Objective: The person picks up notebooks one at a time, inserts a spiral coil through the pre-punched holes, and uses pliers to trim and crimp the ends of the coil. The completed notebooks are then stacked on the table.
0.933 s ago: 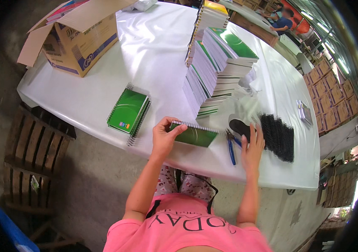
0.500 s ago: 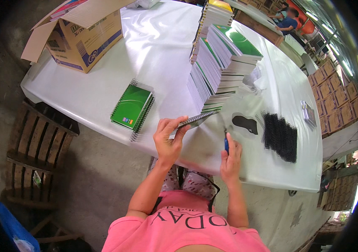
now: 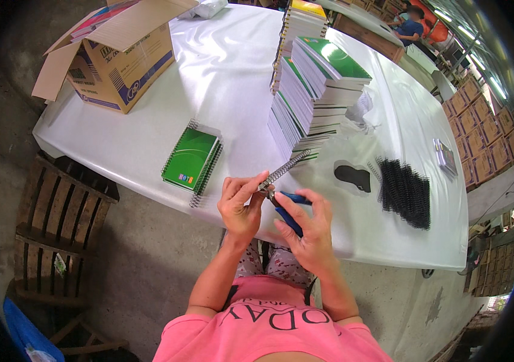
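Near the table's front edge my left hand (image 3: 240,211) pinches a spiral notebook held edge-on, its dark wire coil (image 3: 287,167) slanting up to the right. Most of its cover is turned out of sight. My right hand (image 3: 312,232) grips blue-handled pliers (image 3: 290,221) with the handles spread. The pliers' jaws meet the near end of the coil, right at my left fingertips; whether they bite the wire cannot be made out. Left of my hands lies a stack of green spiral notebooks (image 3: 189,158), coil ends sticking out.
A tall leaning stack of green-covered books (image 3: 323,90) stands beyond my hands. To the right are a black flat piece (image 3: 352,177), a heap of black coils (image 3: 404,193) and a small clear-wrapped pack (image 3: 444,155). An open carton (image 3: 127,69) sits far left; a wooden chair (image 3: 58,223) stands below.
My right hand has moved left and up, bringing the pliers to the coil's near end, with their handles now spread. The notebook's coil has tilted more steeply in my left hand.
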Demonstrator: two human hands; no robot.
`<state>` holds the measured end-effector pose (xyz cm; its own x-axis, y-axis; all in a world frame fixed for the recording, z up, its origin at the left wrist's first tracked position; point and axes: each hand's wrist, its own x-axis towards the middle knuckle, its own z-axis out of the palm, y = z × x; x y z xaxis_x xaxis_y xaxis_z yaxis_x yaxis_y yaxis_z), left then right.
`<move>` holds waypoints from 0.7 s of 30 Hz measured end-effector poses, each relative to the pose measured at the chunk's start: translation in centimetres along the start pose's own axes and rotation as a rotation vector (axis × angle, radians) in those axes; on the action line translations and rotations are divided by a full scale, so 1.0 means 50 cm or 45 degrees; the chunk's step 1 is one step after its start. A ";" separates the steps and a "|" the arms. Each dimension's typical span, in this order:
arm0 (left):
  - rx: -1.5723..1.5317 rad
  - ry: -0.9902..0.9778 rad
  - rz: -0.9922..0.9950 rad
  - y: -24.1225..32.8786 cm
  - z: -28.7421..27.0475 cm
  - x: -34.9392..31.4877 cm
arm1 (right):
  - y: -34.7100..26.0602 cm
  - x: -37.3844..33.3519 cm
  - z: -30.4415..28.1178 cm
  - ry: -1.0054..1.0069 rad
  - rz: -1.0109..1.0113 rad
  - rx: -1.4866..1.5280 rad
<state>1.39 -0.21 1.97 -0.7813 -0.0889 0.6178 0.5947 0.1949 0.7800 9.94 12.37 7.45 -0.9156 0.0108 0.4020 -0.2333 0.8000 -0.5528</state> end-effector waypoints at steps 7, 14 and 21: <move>0.033 0.062 0.080 0.003 0.004 -0.015 | 0.025 -0.023 0.009 -0.409 0.568 1.187; -0.128 0.304 -0.132 -0.011 -0.024 0.010 | 0.074 -0.037 0.017 -0.194 0.318 0.225; -0.532 0.672 -0.490 0.017 -0.110 0.048 | 0.129 -0.022 0.033 0.094 0.326 -0.549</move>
<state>1.07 -5.64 4.67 -0.8159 -0.5498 0.1790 0.4036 -0.3198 0.8572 8.90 16.55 2.23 -0.8964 0.2691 0.3523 0.1666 0.9409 -0.2948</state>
